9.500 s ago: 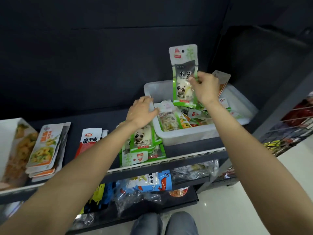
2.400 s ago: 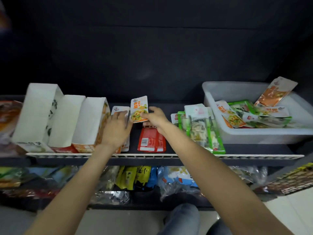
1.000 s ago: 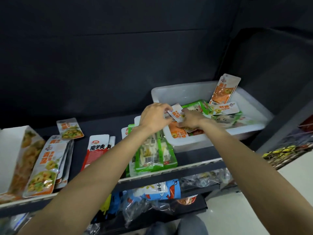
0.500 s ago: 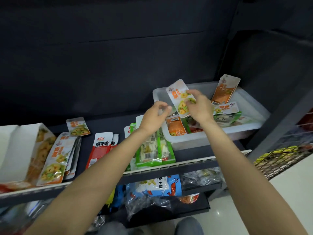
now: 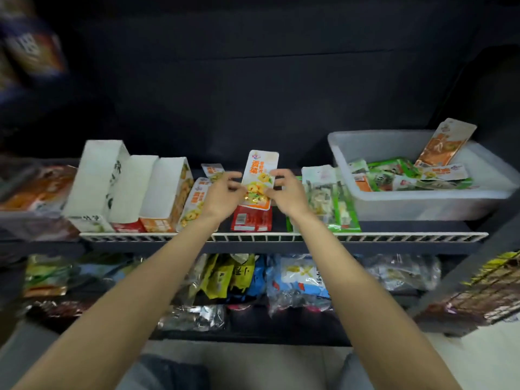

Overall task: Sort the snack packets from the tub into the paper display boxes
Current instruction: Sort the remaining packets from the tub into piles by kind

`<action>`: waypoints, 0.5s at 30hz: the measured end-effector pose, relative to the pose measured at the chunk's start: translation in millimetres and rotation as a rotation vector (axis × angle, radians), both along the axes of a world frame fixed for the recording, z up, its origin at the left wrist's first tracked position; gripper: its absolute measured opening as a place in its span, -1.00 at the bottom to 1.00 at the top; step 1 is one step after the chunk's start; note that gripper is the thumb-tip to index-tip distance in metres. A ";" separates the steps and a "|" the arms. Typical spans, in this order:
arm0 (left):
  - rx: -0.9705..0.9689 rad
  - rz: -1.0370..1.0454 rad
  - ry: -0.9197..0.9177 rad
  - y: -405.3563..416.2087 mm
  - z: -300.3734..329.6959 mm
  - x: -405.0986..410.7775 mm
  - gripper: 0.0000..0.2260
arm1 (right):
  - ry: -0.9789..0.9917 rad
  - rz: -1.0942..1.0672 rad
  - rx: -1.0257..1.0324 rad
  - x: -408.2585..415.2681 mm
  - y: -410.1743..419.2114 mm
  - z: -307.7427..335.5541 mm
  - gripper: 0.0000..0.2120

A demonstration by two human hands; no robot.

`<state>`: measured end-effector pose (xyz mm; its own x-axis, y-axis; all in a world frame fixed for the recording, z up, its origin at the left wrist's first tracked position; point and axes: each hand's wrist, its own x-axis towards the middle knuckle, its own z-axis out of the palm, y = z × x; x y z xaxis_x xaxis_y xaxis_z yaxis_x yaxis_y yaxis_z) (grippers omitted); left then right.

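Now, hands: both met at the centre of the view, raised over the shelf (image 5: 281, 237).
Right hand (image 5: 287, 194): pinched the orange-and-yellow packet (image 5: 260, 178) by its right edge, fingers curled on it.
Left hand (image 5: 222, 195): fingertips curled at the packet's left edge; whether it truly gripped or only steadied could not be told through the blur.
Held packet: upright, label toward the camera, clear of the shelf, just above the red packet (image 5: 251, 219) lying flat at 6 o'clock from it.
Matching stack (image 5: 194, 205): same orange-and-yellow print, at 9 o'clock from the hands, leaning beside the nearest paper display box (image 5: 166, 190).
Loose twin (image 5: 212, 170): one smaller packet of like print at 10 o'clock, further back on the shelf.
Other boxes: two more white boxes (image 5: 112, 181) further toward 9 o'clock, tilted back, touching side by side.
Green packets (image 5: 329, 198): piled at 3 o'clock, between the hands and the tub (image 5: 422, 204).
Tub: far toward 3 o'clock, with mixed packets left in it and one orange pouch (image 5: 444, 143) propped on its back wall.
Step in hand: probably carrying one sorted packet leftward to its own kind.
Next move: likely a short swing toward 9 o'clock, laying the packet on the matching stack or slipping it into the orange-printed box, label facing out.
Progress: seemingly midway, since the tub held many packets.
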<state>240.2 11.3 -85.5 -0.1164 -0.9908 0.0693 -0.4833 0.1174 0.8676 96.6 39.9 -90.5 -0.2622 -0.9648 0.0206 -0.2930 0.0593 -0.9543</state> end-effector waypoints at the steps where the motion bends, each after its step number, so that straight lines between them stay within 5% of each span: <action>1: -0.012 -0.011 -0.038 -3.3 -3.6 10.7 -0.70 | -0.029 0.000 0.015 11.7 -8.9 -4.5 -0.61; 8: -0.108 -0.035 -0.430 -29.9 -21.9 48.4 -0.60 | -0.064 0.116 0.136 70.3 -80.6 -24.4 -0.55; 15: -0.090 -0.093 -0.675 -55.4 -27.2 54.6 -0.61 | 0.254 0.266 0.147 85.1 -112.3 -37.6 -0.64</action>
